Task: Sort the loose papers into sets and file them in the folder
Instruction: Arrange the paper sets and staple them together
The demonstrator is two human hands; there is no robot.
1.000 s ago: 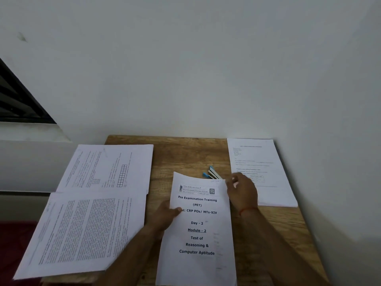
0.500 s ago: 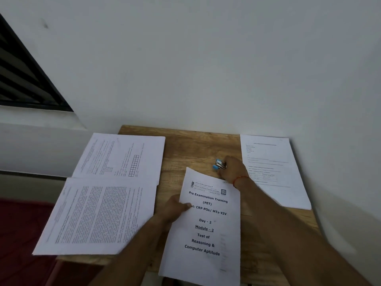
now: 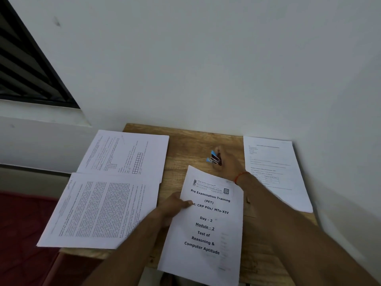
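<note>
Right hand (image 3: 228, 162) has closed on the stapler (image 3: 214, 158) (blue); left hand (image 3: 173, 205) pinches booklet (image 3: 206, 228).

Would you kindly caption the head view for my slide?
Left hand grips the booklet; right hand holds the blue stapler.

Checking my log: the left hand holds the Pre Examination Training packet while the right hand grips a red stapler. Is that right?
Not quite: the stapler is blue, not red, as the head view shows. The rest stands: the left hand holds the Pre Examination Training packet while the right hand grips the stapler.
</note>
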